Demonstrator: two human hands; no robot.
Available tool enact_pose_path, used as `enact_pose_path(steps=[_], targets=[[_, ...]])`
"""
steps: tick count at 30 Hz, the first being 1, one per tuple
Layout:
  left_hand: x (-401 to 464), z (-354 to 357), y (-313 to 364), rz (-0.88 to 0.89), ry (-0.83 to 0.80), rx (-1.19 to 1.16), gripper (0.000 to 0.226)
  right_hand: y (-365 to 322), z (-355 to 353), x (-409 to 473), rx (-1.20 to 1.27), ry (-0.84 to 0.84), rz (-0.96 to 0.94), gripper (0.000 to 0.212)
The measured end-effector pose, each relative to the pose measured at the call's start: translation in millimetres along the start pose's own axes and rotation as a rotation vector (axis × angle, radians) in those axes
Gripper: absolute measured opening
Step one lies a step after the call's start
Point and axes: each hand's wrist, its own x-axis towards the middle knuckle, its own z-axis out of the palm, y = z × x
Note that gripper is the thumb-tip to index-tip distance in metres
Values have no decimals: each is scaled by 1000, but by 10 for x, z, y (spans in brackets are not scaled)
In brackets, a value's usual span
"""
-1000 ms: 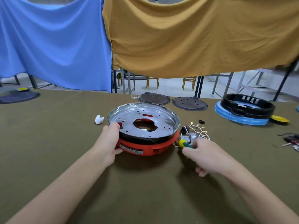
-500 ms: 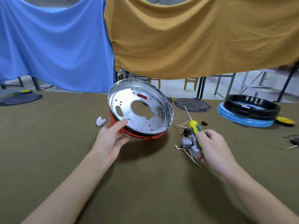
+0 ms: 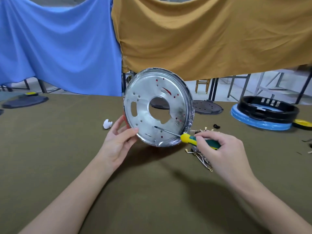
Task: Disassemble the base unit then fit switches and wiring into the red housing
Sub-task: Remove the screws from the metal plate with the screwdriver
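Observation:
The base unit (image 3: 145,92), a round silver metal plate with a big centre hole over a red housing, stands tilted up on its lower edge, plate face towards me. My left hand (image 3: 118,141) grips its lower left rim, thumb on the plate. My right hand (image 3: 221,152) holds a yellow and green screwdriver (image 3: 197,141). Its tip rests on the lower part of the plate. A bundle of switches and wiring (image 3: 202,159) with brass terminals lies on the table under my right hand. The red housing is almost hidden behind the plate.
An olive cloth covers the table (image 3: 67,166). A white crumpled scrap (image 3: 107,124) lies left of the unit. Behind it are dark round plates (image 3: 206,108). A black ring on a blue disc (image 3: 263,114) sits at the right, a dark lid (image 3: 25,102) at the far left.
The base unit went from lying flat to standing nearly upright, face towards me. My right hand lifted the screwdriver off the table and brought its tip onto the plate.

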Motion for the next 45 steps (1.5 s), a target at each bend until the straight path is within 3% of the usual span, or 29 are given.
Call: enact_pose_path(steps=[9,25,45], targets=[[36,-35,-10,-20,35,-16,74,-11,-84,52,-170,-18,-22,20],[28,-22,7,-18,61,-20,79,-43,-129,62,-204,-8,-41,18],[28,-31,15,-57,80,0,62,-20,-161,82,-190,3,-62,18]])
